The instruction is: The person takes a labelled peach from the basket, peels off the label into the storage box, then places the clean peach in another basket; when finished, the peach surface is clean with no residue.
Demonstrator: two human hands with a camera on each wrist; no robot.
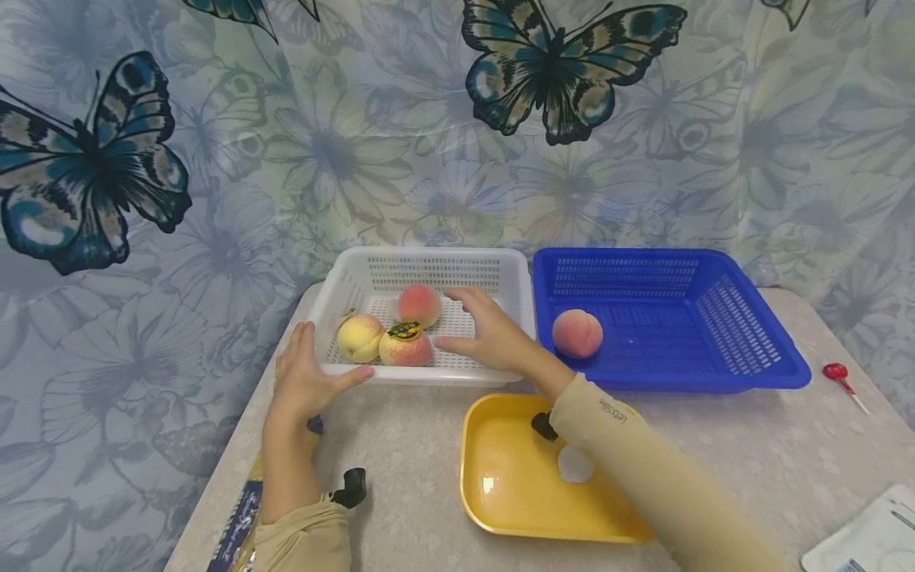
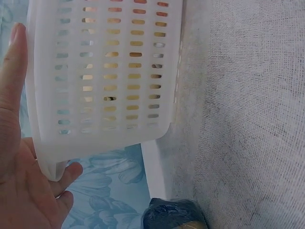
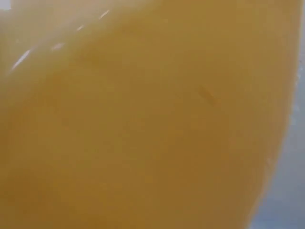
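So far: one peach across, three still in the white basket

Roughly a quarter of the fruit appears to have made the trip, judging only from how things lie. At the left, the left hand point(image 1: 303, 381) rests flat against the near left corner of the white basket point(image 1: 343, 287), fingers straight and thumb along the front rim; the left wrist view shows the same, the palm point(image 2: 19, 176) laid against the slotted wall point(image 2: 102, 71) with nothing pinched. It seems to be steadying the basket rather than gripping it.

Inside the white basket lie three peaches: a pale yellow peach point(image 1: 360, 337) at the near left, a stickered peach point(image 1: 405, 345) touching it, and a pink peach point(image 1: 418, 304) just behind them. The right hand point(image 1: 486, 334) reaches in over the basket floor beside these, fingers spread and relaxed, holding nothing; it hovers close to the stickered and pink ones, and whether it touches either cannot be told.

Nearer the person, a yellow tray point(image 1: 515, 477) sits on the counter point(image 1: 400, 453) under the right sleeve; the right wrist view is filled with its yellow surface.

To the right, the blue basket point(image 1: 758, 342) stands just beside the white one and holds a single peach point(image 1: 577, 333) near its left wall. Further right, a small red object point(image 1: 835, 371) lies on the counter, too small to identify
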